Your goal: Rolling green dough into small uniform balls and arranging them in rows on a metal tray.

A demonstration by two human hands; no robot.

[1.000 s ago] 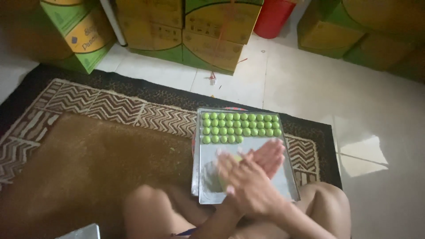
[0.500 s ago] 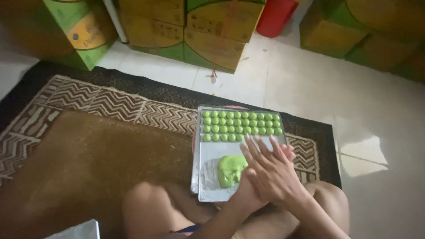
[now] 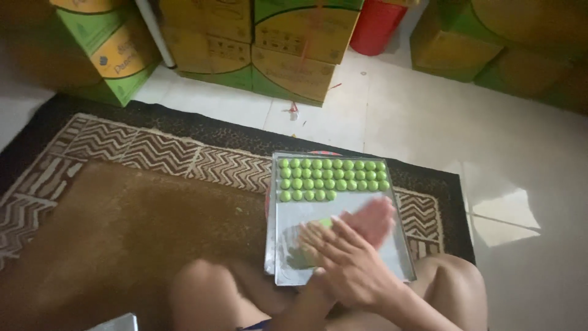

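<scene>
My left hand (image 3: 358,224) and right hand (image 3: 349,263) are pressed palm to palm again over the tray (image 3: 401,257), closing on the green dough (image 3: 306,254) exposed half a second ago; rolling resumes. Balls (image 3: 331,178) fill rows beyond
</scene>
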